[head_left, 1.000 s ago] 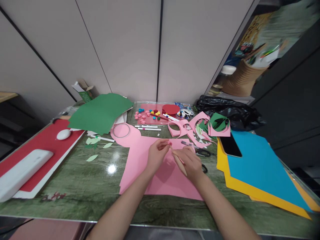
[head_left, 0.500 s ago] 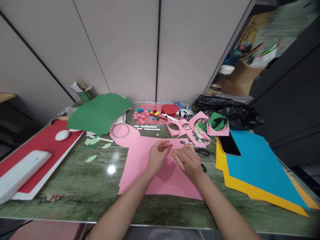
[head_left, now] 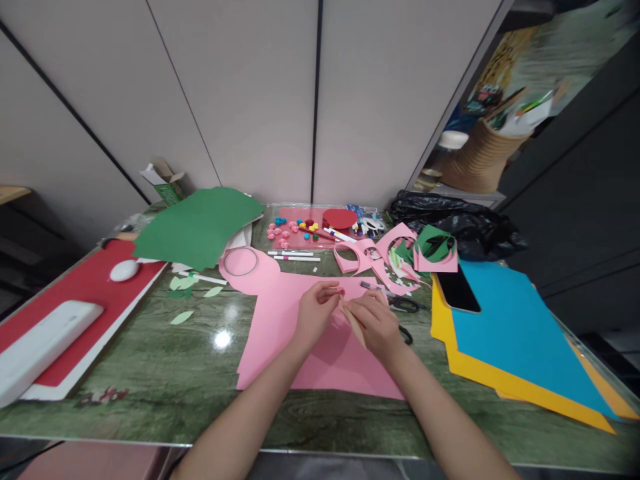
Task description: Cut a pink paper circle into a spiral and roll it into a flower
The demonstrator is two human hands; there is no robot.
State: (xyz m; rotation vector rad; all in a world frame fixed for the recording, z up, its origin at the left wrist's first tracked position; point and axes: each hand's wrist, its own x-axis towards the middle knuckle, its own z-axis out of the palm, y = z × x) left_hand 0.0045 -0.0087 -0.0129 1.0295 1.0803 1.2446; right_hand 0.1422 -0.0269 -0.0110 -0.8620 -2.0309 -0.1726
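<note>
My left hand (head_left: 319, 307) is closed in a pinch around a small red-pink piece (head_left: 341, 291), mostly covered by the fingertips. My right hand (head_left: 373, 320) grips a pale tapered stick (head_left: 354, 323), its narrow tip against or very close to the piece. Both hands are above large pink paper sheets (head_left: 280, 333). Beside my right hand lie a pen (head_left: 373, 287) and black-handled scissors (head_left: 405, 305), which the hand partly covers. A metal ring (head_left: 257, 261) rests on a rounded pink paper shape (head_left: 270, 273) beyond my left hand.
A clear tray (head_left: 270, 223) at the back holds small coloured lumps. Pink paper offcuts (head_left: 350, 253) and a phone (head_left: 457, 287) lie right, near blue paper (head_left: 520, 320). Green paper (head_left: 195, 227), leaf cutouts (head_left: 181, 318) and a white device (head_left: 55, 340) on red board are left.
The stick has tilted in my right hand, its wide end swinging slightly down toward me. My left hand stays almost still with the small piece.
</note>
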